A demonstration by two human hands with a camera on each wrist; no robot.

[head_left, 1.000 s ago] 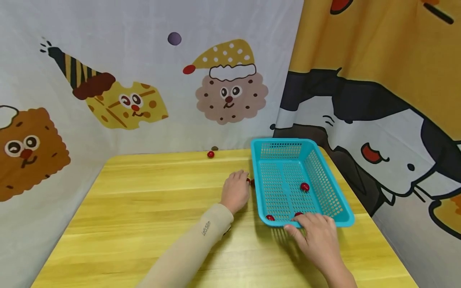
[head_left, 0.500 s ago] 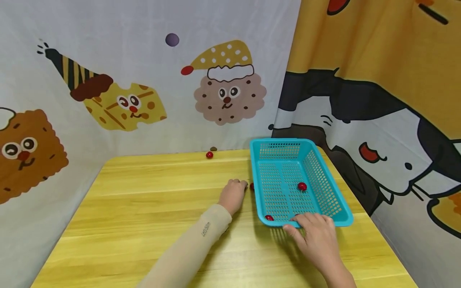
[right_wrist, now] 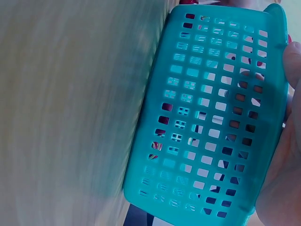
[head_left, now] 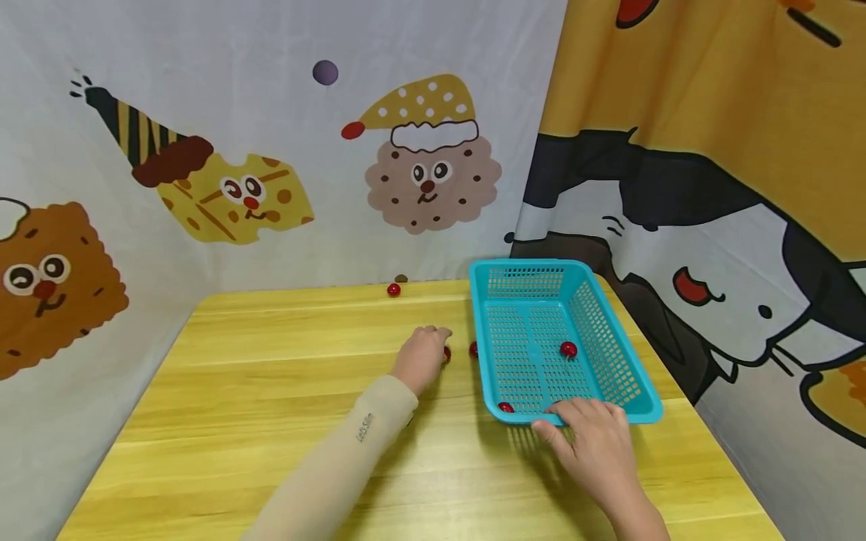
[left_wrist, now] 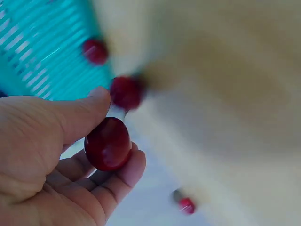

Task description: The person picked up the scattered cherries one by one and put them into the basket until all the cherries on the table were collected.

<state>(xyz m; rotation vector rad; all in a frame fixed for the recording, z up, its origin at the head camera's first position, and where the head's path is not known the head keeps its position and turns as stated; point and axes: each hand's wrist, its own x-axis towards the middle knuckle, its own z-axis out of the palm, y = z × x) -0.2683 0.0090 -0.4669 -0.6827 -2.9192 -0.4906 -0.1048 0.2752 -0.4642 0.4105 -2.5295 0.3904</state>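
Yellow surface (head_left: pixel 257 421), cartoon-printed cloth (head_left: pixel 257 60) behind. Pinching red cherry (left_wrist: pixel 108 146) in left hand (head_left: pixel 419 359), at nine o'clock of turquoise basket (head_left: pixel 534 353); gripping basket's six-o'clock edge with right hand (head_left: pixel 597 439).

Counting two hands, one left hand (head_left: pixel 418 361) and one right hand (head_left: pixel 595 451). Counting one blue basket (head_left: pixel 528 264) and one bench (head_left: pixel 271 361). Seeing five red cherries (head_left: pixel 568 350) in the head view: two in the blue basket, one in the left hand, one just outside the blue basket, one at the far edge. Seeing four in the left wrist view. Finding four printed faces (head_left: pixel 433 184), one stripy hat (head_left: pixel 138 137), one spotty hat (head_left: pixel 429 100) and one purple dot (head_left: pixel 325 73).
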